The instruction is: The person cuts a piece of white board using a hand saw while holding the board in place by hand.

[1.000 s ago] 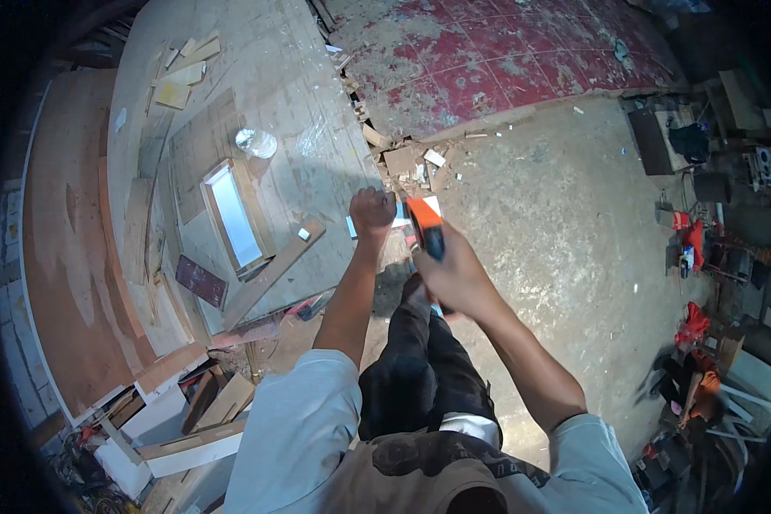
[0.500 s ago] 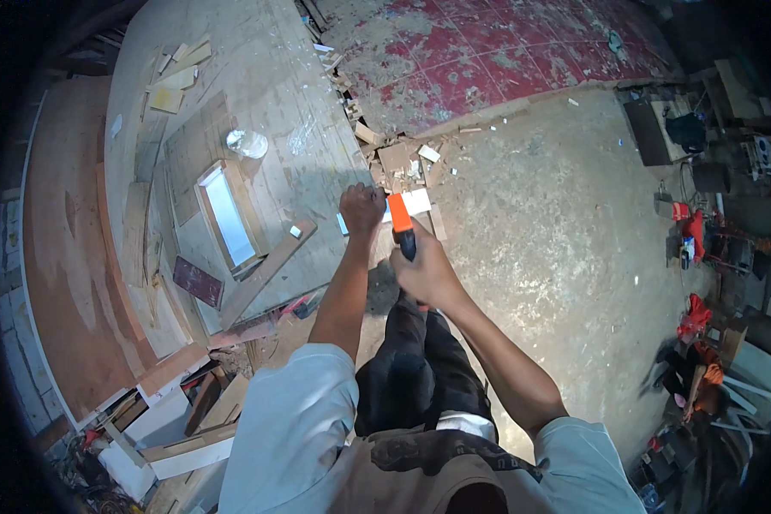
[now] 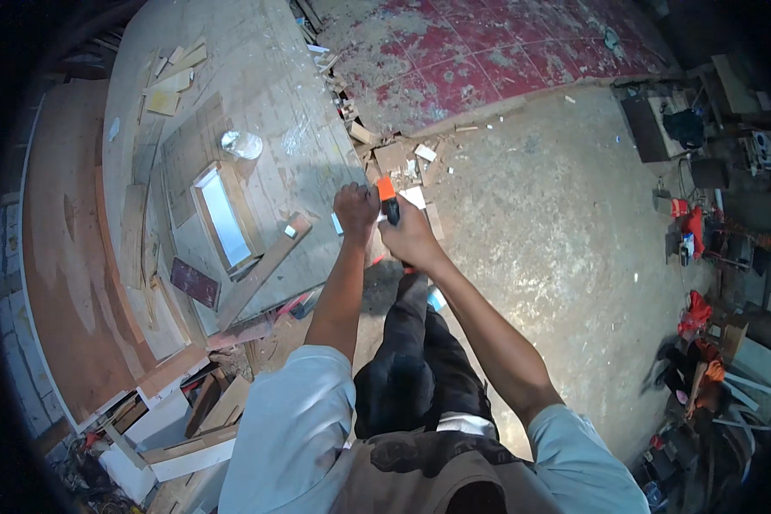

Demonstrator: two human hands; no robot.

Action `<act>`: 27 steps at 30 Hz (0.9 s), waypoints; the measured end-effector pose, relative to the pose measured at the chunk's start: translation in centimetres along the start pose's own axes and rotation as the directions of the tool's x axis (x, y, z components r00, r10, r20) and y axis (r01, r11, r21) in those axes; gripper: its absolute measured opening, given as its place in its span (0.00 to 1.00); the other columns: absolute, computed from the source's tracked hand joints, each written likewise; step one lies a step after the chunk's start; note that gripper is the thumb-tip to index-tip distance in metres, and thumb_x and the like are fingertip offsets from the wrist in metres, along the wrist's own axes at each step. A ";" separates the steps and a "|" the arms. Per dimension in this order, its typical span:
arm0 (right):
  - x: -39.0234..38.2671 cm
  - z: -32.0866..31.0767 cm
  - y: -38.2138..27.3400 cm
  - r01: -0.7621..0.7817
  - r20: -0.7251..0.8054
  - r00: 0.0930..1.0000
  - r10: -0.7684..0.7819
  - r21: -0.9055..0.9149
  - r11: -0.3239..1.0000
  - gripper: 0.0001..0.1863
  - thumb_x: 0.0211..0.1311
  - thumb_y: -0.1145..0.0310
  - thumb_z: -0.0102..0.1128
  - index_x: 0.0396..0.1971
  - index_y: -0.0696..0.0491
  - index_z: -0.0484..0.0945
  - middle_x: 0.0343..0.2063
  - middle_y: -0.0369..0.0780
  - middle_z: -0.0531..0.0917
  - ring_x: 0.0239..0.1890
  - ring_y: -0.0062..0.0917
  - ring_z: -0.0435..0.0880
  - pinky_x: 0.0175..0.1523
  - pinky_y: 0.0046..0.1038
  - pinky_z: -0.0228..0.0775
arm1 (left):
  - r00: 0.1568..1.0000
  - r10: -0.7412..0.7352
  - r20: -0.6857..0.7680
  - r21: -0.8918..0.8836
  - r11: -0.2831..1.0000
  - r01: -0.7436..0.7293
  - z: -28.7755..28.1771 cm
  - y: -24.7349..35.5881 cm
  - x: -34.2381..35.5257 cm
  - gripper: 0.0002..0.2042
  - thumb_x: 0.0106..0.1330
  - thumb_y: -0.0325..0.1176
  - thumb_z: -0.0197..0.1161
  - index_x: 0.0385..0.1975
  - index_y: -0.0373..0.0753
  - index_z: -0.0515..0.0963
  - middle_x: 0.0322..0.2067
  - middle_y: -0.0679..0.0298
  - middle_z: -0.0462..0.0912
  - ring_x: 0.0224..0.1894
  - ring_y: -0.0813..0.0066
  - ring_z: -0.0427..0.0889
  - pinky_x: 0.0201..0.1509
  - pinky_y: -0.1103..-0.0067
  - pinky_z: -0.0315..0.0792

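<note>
Beside the edge of the surface (image 3: 317,111), I see from my end the tool (image 3: 389,195), orange and black, in the right hand (image 3: 411,236), its orange end just right of the left hand (image 3: 356,206). The right hand is closed round the black part; the left is curled over a white strip (image 3: 414,197), and I cannot tell whether its fingers grip it. Since a second ago, the tool and right hand have come nearer the left hand. I find the tool's lower part hard to make out, and the left hand hides part of the strip.
</note>
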State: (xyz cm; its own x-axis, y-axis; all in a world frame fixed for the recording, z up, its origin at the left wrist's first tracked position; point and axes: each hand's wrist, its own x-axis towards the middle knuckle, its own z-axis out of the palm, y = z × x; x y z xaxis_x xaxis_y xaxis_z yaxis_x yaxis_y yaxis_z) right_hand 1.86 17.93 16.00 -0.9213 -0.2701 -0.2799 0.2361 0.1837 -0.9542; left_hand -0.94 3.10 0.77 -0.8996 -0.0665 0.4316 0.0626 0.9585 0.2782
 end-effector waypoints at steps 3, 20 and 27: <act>-4.6 -2.0 -7.7 -0.167 0.122 0.980 0.158 0.069 0.983 0.12 0.60 0.70 0.53 0.41 0.58 0.65 0.15 0.34 0.69 0.09 0.17 0.68 0.14 0.22 0.59 | 1.000 -0.023 0.011 -0.036 0.999 0.023 0.0 -0.6 -0.9 0.10 0.49 0.31 0.58 0.10 0.38 0.72 0.17 0.59 0.72 0.23 0.60 0.74 0.29 0.67 0.68; 6.1 -4.7 -17.6 -0.454 0.348 0.858 0.377 0.171 0.875 0.09 0.60 0.68 0.48 0.26 0.57 0.63 0.16 0.35 0.68 0.13 0.18 0.68 0.14 0.24 0.64 | 0.993 -0.118 -0.022 -0.001 0.993 0.118 -0.9 0.7 0.5 0.09 0.48 0.32 0.59 0.10 0.37 0.75 0.17 0.59 0.75 0.25 0.61 0.75 0.31 0.68 0.69; 11.7 -2.6 -3.3 -0.560 0.263 0.825 0.501 0.254 0.788 0.04 0.53 0.77 0.46 0.20 0.55 0.64 0.12 0.36 0.67 0.11 0.19 0.67 0.13 0.26 0.63 | 0.999 0.030 0.031 0.069 0.997 -0.032 -0.3 1.6 0.7 0.08 0.48 0.32 0.60 0.10 0.39 0.74 0.16 0.61 0.74 0.25 0.64 0.75 0.29 0.71 0.69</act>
State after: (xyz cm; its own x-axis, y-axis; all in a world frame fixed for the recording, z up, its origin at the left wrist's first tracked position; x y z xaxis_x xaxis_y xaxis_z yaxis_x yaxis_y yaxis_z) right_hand -10.46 16.60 16.18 -0.5600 -0.3795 -0.7364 0.7807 0.0557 -0.6224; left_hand -1.29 4.49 1.78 -0.9102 -0.0292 0.4132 0.0615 0.9769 0.2045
